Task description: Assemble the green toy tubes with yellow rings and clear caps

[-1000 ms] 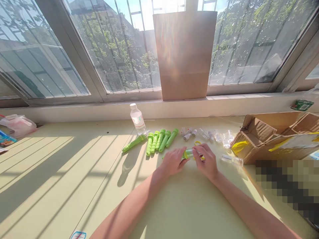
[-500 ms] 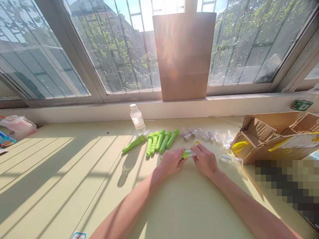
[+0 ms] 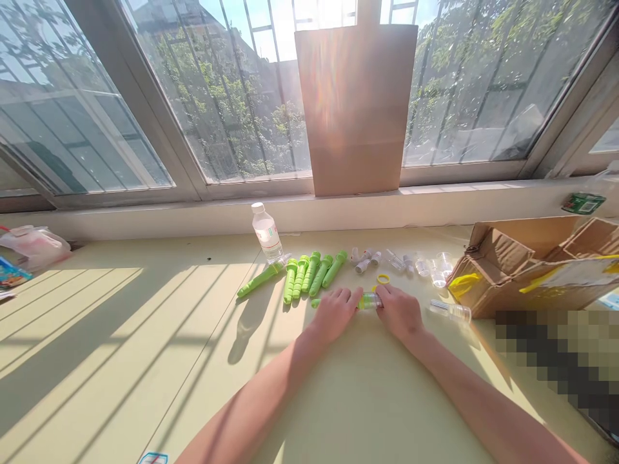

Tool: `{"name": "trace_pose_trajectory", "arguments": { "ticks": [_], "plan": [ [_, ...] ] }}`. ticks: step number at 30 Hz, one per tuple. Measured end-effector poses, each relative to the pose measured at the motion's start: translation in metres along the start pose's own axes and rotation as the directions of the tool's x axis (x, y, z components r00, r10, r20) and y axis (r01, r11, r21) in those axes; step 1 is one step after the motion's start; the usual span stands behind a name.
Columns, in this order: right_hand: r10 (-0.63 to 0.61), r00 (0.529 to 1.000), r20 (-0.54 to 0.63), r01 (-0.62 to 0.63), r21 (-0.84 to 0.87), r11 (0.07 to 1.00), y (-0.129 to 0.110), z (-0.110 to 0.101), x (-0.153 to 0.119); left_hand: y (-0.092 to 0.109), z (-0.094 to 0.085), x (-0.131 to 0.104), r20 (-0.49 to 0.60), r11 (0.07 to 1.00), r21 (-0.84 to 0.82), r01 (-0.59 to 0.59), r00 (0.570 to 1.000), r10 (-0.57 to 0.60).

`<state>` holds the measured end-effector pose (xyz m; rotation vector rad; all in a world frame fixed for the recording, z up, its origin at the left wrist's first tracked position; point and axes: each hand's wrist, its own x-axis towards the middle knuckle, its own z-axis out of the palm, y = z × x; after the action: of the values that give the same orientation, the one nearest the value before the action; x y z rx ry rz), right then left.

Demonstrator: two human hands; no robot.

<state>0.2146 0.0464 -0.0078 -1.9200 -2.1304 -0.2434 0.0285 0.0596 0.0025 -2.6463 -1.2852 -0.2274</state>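
Between my two hands lies a green plastic tube with a clear ribbed end (image 3: 370, 301), low over the table. My left hand (image 3: 336, 314) is closed around its green body, whose tip pokes out to the left. At the clear end, the fingers of my right hand (image 3: 400, 312) are wrapped on the plastic. A yellow ring (image 3: 383, 279) lies just beyond my right fingertips. Several similar green tubes (image 3: 314, 274) rest in a row behind my left hand, and another green tube (image 3: 261, 280) lies slanted to their left.
A water bottle (image 3: 267, 232) stands behind the tubes. Small clear plastic pieces (image 3: 395, 260) are strewn along the back right, with a clear cylinder (image 3: 451, 311) nearer. An open cardboard box (image 3: 532, 283) sits at right. Cardboard (image 3: 358, 116) leans on the window.
My left hand has shifted slightly, uncovering more of the green tip and the clear end. More of the yellow ring shows beside my right hand.
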Motion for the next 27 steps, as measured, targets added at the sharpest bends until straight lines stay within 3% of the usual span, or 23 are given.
{"name": "trace_pose_trajectory", "arguments": {
  "ticks": [9,14,19,23,27],
  "plan": [
    [-0.003,0.977,-0.215,-0.009,-0.057,0.998,0.003,0.0062,0.001,0.0027,0.003,-0.0013,-0.065,0.984,-0.179,0.016,0.997,-0.028],
    [-0.01,0.99,-0.144,0.0,-0.063,0.998,0.0048,0.0045,0.0016,0.0006,0.0022,-0.0013,-0.033,0.977,-0.213,0.017,0.999,-0.025],
    [-0.003,0.998,-0.069,0.001,-0.039,0.999,0.0045,0.0026,0.0009,-0.001,0.0009,-0.0009,-0.047,0.99,-0.135,-0.028,0.999,0.021],
    [0.005,0.995,-0.104,-0.009,-0.042,0.999,0.0042,0.0027,0.0012,0.0032,0.002,0.0008,-0.031,0.995,-0.095,0.002,1.0,-0.005],
    [0.006,0.975,-0.222,-0.018,-0.055,0.998,0.0056,0.0054,0.002,0.0075,-0.0024,0.0023,0.042,0.986,-0.135,0.102,0.994,-0.097]
  ]
}}
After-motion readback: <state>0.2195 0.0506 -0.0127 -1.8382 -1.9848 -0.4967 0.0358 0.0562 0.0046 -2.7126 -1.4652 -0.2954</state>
